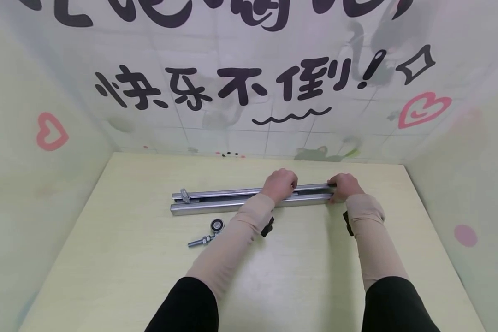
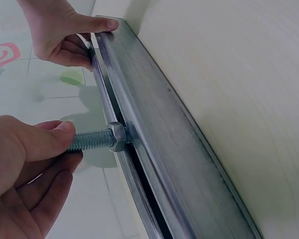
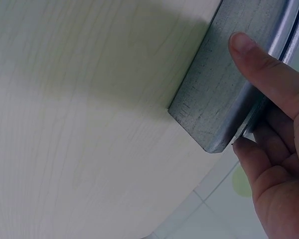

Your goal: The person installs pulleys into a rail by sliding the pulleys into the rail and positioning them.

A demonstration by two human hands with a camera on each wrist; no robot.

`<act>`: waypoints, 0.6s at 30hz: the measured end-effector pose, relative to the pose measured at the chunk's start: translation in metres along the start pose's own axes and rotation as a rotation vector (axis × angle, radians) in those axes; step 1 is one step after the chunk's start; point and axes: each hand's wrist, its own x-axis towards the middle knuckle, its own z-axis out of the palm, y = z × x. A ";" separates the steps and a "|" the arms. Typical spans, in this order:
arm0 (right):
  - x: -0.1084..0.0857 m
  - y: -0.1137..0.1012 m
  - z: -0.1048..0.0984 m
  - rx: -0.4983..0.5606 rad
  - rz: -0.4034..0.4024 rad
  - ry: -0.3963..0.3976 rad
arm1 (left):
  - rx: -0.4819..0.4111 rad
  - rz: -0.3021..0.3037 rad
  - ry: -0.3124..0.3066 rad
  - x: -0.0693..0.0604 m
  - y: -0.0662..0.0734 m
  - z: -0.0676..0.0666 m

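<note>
A long grey metal channel rail [image 1: 216, 205] with a slot along its top lies on the table. In the left wrist view, my left hand [image 2: 27, 164] pinches a threaded bolt [image 2: 92, 140] between thumb and fingers. The bolt stands out of the slot, with a hex nut [image 2: 117, 137] close to the rail; its inner end is hidden inside. My right hand [image 1: 345, 186] grips the rail's right end, its thumb [image 3: 244, 45] on the near side wall and its fingers around the far side. Near the rail's left end, another metal fitting [image 1: 185, 195] sticks up from the slot.
In front of the rail lies a roller [image 1: 217, 225] with a threaded stud [image 1: 197, 242], partly covered by my left forearm. The pale wooden table [image 1: 120, 258] is enclosed by printed curtains at the back [image 1: 216, 133] and both sides.
</note>
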 end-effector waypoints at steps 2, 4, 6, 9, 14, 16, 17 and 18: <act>0.000 0.001 0.001 0.000 -0.001 -0.001 | 0.001 0.008 0.003 -0.003 -0.003 -0.001; 0.001 0.001 0.001 -0.002 -0.003 -0.002 | 0.000 0.013 0.005 -0.005 -0.007 -0.003; 0.001 0.001 0.001 -0.001 -0.002 -0.004 | 0.002 0.012 0.003 -0.008 -0.010 -0.005; 0.001 0.001 0.001 -0.002 0.003 -0.010 | 0.004 0.007 -0.004 -0.010 -0.014 -0.007; 0.001 0.001 0.000 -0.004 0.011 -0.011 | 0.003 0.008 -0.016 -0.015 -0.022 -0.009; 0.002 0.002 0.001 -0.005 0.009 -0.007 | -0.001 0.011 -0.020 -0.017 -0.025 -0.010; 0.002 0.003 0.002 -0.005 0.008 -0.006 | -0.003 0.012 -0.022 -0.018 -0.026 -0.011; 0.002 0.003 0.002 -0.002 0.005 -0.006 | -0.006 0.010 -0.025 -0.019 -0.027 -0.011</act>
